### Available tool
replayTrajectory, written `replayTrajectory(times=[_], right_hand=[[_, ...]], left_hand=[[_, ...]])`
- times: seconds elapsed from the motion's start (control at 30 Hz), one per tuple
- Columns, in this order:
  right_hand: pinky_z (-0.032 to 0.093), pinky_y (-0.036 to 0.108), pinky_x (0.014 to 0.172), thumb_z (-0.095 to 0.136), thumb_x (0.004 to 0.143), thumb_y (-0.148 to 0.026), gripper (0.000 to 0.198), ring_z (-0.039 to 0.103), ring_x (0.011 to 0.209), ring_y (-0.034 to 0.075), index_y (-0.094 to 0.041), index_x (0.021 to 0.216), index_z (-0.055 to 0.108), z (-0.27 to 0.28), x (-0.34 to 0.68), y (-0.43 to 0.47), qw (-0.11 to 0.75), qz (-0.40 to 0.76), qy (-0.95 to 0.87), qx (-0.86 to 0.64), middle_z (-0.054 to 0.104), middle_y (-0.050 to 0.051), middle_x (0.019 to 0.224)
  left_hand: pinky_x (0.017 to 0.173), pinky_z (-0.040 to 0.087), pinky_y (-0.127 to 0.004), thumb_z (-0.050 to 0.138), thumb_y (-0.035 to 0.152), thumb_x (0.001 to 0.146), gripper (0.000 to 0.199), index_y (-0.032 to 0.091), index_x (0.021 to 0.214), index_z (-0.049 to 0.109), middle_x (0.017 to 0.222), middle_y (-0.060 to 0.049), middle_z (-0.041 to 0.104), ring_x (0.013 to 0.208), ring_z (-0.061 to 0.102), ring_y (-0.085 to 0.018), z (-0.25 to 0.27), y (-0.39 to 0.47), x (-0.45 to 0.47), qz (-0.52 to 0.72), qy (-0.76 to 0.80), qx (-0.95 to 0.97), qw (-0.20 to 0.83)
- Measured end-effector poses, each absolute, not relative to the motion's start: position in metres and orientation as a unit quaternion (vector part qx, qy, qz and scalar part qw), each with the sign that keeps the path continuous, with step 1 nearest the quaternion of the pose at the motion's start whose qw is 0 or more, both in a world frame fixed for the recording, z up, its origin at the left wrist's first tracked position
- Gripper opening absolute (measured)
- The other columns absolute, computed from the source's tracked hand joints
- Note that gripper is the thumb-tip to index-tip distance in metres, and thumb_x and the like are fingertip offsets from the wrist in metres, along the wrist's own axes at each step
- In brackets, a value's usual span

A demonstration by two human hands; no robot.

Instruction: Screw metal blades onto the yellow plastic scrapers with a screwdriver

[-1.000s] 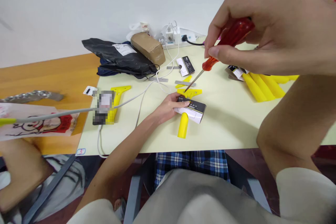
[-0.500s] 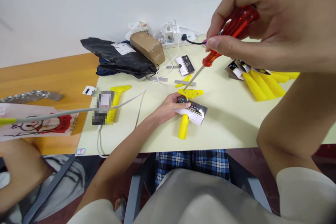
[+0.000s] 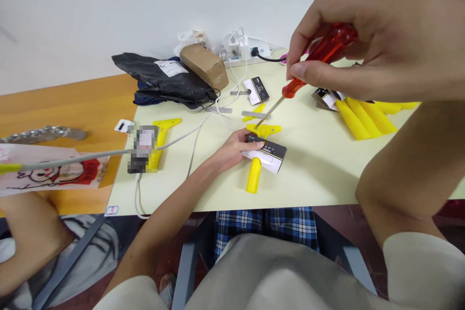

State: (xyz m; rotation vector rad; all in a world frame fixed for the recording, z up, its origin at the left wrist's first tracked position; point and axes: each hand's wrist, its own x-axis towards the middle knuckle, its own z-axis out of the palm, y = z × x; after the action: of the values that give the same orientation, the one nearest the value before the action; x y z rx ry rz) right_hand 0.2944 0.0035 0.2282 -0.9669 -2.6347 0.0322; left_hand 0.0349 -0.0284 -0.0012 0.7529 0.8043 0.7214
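My right hand (image 3: 378, 43) is closed around the red handle of a screwdriver (image 3: 323, 53). Its thin shaft slants down to the left, and the tip meets the left end of a yellow scraper's head. My left hand (image 3: 236, 147) grips this yellow scraper (image 3: 253, 179), thumb pressed on the black-and-white card (image 3: 271, 155) wrapped around it. The fingers beneath the card are hidden. Just beyond the scraper head lie a metal blade strip (image 3: 256, 115) and a yellow piece (image 3: 258, 109) partly under it.
Several yellow scrapers (image 3: 366, 116) lie at the right. Another yellow scraper (image 3: 163, 131) rests left, beside a blurred-out device. At the back are a black plastic bag (image 3: 163, 80), a cardboard box (image 3: 205, 65) and a power strip (image 3: 261, 48). A white cable (image 3: 192, 128) crosses the table. Another person's arm (image 3: 32, 237) is at lower left.
My right hand and the screwdriver have dropped slightly and moved a little to the right. The tip stays at the scraper head's left end. My left hand has barely moved.
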Motion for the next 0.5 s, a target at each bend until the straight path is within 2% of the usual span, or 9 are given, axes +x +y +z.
replayTrajectory(times=[0.17, 0.4, 0.5], right_hand=[[0.042, 0.036, 0.062, 0.056, 0.106, -0.05, 0.025, 0.062, 0.072, 0.012, -0.029, 0.114, 0.068, 0.2292, 0.2949, 0.0021, 0.179, 0.014, -0.924, -0.338, 0.07, -0.008, 0.091], [0.045, 0.035, 0.065, 0.053, 0.106, -0.056, 0.033, 0.063, 0.077, 0.013, -0.027, 0.113, 0.069, 0.2327, 0.2899, -0.002, 0.184, 0.026, -0.912, -0.366, 0.07, -0.004, 0.093], [0.042, 0.034, 0.065, 0.052, 0.105, -0.052, 0.03, 0.062, 0.077, 0.012, -0.028, 0.111, 0.068, 0.2327, 0.289, -0.0021, 0.187, 0.023, -0.912, -0.365, 0.069, -0.006, 0.093]], left_hand=[[0.085, 0.057, -0.034, 0.103, 0.023, 0.065, 0.047, 0.012, 0.102, 0.076, 0.101, -0.01, 0.08, 0.087, 0.076, -0.02, -0.0005, -0.0274, 0.035, 0.342, 0.378, 0.345, 0.788], [0.083, 0.056, -0.032, 0.103, 0.023, 0.066, 0.045, 0.011, 0.1, 0.076, 0.097, -0.008, 0.079, 0.084, 0.076, -0.018, 0.001, -0.0279, 0.0339, 0.342, 0.374, 0.342, 0.792], [0.084, 0.056, -0.033, 0.103, 0.023, 0.066, 0.046, 0.011, 0.102, 0.076, 0.099, -0.008, 0.079, 0.086, 0.076, -0.019, 0.0001, -0.0285, 0.0335, 0.339, 0.375, 0.346, 0.79]])
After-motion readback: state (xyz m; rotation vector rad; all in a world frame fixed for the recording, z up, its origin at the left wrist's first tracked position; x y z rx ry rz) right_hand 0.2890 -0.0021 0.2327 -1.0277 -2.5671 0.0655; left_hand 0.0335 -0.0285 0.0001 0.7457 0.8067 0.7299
